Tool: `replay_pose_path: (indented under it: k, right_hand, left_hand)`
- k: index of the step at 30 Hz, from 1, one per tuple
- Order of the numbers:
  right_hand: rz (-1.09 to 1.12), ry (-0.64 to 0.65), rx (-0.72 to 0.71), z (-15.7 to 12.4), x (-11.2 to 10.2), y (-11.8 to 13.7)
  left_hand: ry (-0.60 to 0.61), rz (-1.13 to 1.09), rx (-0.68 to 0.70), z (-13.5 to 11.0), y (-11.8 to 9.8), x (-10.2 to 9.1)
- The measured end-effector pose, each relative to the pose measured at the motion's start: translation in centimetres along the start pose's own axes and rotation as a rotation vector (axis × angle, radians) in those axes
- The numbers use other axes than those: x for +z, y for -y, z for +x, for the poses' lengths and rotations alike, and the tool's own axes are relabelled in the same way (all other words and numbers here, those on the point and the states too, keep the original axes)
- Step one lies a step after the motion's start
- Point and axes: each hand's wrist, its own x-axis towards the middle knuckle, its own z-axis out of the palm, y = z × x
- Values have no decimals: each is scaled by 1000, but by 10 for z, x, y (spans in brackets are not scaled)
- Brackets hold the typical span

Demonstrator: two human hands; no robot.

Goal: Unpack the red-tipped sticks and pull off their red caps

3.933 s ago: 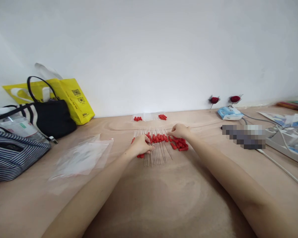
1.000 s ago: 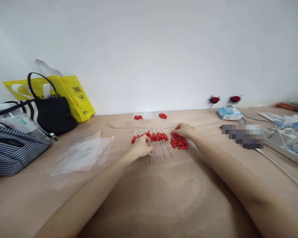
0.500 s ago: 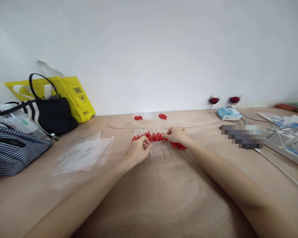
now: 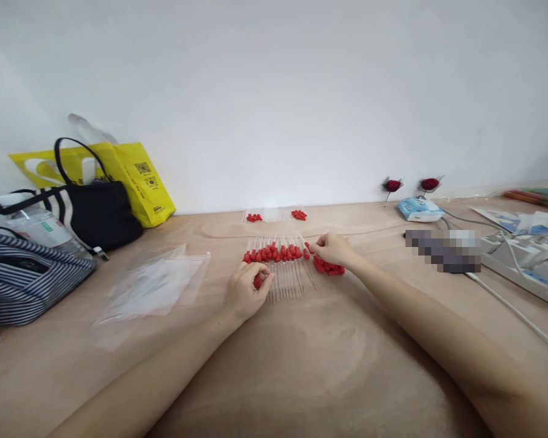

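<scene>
A row of thin clear droppers with red rubber bulbs (image 4: 278, 252) lies in front of me, the bulbs side by side across the middle. Their clear tubes (image 4: 288, 283) point toward me and away from me. My left hand (image 4: 247, 291) is at the near left of the row, fingers curled round a red bulb (image 4: 258, 281) that shows between them. At the row's right end, my right hand (image 4: 332, 248) pinches a red bulb (image 4: 307, 247) between thumb and fingertip. A loose pile of red bulbs (image 4: 329, 267) lies just under that hand.
Clear zip bags (image 4: 159, 283) lie on the left, by a striped bag (image 4: 27, 280), a black bag (image 4: 100, 213) and a yellow bag (image 4: 155, 188). More red bulbs (image 4: 299, 215) lie near the wall. A tissue pack (image 4: 420, 210), cables and a power strip (image 4: 525, 271) are right.
My left hand has drawn back toward me and to the left, and a red bulb now shows in its fingers. My right hand has shifted slightly right.
</scene>
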Motion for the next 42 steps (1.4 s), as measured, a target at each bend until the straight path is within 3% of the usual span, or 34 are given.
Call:
replay_pose_path:
  k: [2, 8, 11, 15, 21, 28, 35, 42]
  right_hand:
    - [29, -27, -81, -13, -3, -10]
    - [59, -298, -647, -55, 12, -30]
    - [61, -362, -768, -67, 22, -28]
    - [96, -361, -819, -71, 30, -23]
    - [30, -431, -814, -71, 40, -19]
    - [-23, -505, -876, -73, 43, -14]
    - [-53, -525, -933, -78, 40, -13]
    - [-16, -505, -968, -77, 41, -15]
  left_hand:
    - [-17, 4, -8, 0, 1, 0]
    - [-77, 142, 153, -1, -6, -1]
    - [-53, 195, 267, -3, -11, -1]
    - [1, 191, 378, -5, -12, 0]
    - [29, 203, 415, -5, -11, 2]
    - [3, 220, 490, -5, -17, 5]
    - [-43, 287, 550, -6, -23, -4]
    - [-42, 267, 552, -6, -21, -2]
